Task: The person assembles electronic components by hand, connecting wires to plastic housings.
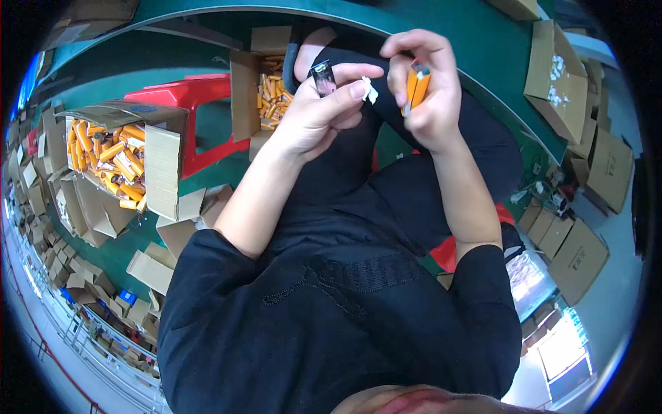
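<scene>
My left hand is raised above my lap, closed, with thumb and forefinger pinching a crumpled white scrap. A small glossy black piece stands up out of the same hand, behind the thumb. To its right, my right hand has its fingers wrapped around an orange cylinder that looks like a wrapped battery cell. The fingers partly cover it, and I cannot tell whether it is one cylinder or two side by side. The two hands are apart.
An open cardboard box full of orange cylinders stands at the left by a red plastic stool. Another box of them sits beyond my left hand. At the far right, a carton holds white scraps. Many cartons line both sides.
</scene>
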`<state>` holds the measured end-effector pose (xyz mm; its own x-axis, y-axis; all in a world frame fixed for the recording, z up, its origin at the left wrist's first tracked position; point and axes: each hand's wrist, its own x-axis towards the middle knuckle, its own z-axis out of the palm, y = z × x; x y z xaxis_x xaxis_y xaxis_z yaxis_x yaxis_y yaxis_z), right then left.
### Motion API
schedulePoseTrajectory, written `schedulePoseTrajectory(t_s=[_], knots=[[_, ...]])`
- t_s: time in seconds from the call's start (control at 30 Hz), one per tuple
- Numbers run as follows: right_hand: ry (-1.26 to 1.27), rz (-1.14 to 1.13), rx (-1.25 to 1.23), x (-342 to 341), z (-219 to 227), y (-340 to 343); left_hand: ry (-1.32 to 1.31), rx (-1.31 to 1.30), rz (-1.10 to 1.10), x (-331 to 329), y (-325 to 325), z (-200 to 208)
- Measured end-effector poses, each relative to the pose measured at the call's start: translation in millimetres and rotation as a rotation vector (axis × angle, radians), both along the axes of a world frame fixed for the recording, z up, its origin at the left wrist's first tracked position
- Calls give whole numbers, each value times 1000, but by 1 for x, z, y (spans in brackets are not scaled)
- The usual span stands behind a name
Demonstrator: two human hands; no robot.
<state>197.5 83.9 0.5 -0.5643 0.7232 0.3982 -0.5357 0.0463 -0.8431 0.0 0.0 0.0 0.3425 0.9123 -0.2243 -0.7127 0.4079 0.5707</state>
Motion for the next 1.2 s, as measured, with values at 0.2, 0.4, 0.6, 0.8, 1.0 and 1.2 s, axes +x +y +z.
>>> schedulePoseTrajectory(t_s=[0.2,0.4,0.6,0.8,1.0,1.2], knots=[[-457,-223,143,-18,47,-25,101,-56,226,18,0,11],[-523,-277,182,-19,44,-22,425,61,331,16,1,7],[-556,-281,148,-13,43,-15,519,97,363,7,-3,2],[-565,-263,152,-13,45,-16,439,72,374,6,-5,-3],[-503,-231,150,-12,44,-17,267,-33,315,5,-3,0],[-442,-123,151,-3,50,-11,41,-57,273,6,3,3]])
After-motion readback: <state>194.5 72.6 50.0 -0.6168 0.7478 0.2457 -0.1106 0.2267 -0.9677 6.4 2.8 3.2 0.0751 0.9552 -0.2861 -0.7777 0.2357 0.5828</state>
